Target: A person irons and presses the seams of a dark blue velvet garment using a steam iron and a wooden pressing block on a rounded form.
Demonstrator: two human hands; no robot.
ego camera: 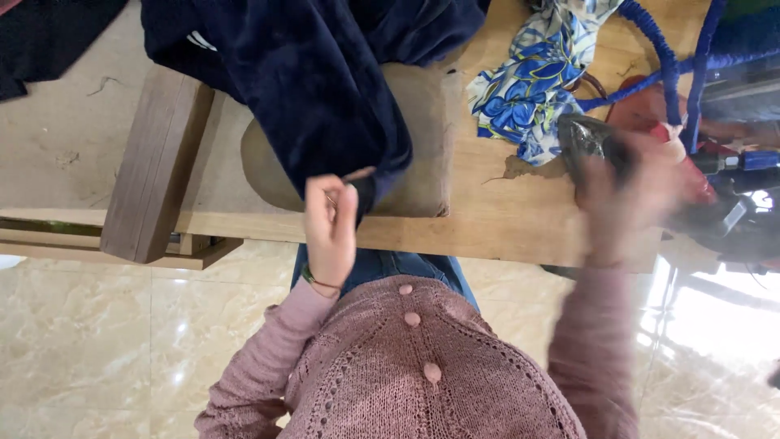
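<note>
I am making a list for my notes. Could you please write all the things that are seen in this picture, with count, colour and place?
velvet cloth: one, dark blue, on the table at top centre, its edge at the left hand
pressing pad: one, beige, on the table under the velvet cloth
flowered cloth: one, blue, white and yellow, crumpled at top right
iron: one, dark with red parts, at right, blurred, by the right hand
cord: one, blue, looping at top right
table: one, light wood, across the middle
floor: cream tiles, below
cardigan: one, pink knit with buttons, at bottom
left hand: pinching the velvet cloth edge
right hand: blurred, at the iron; grip unclear
</note>
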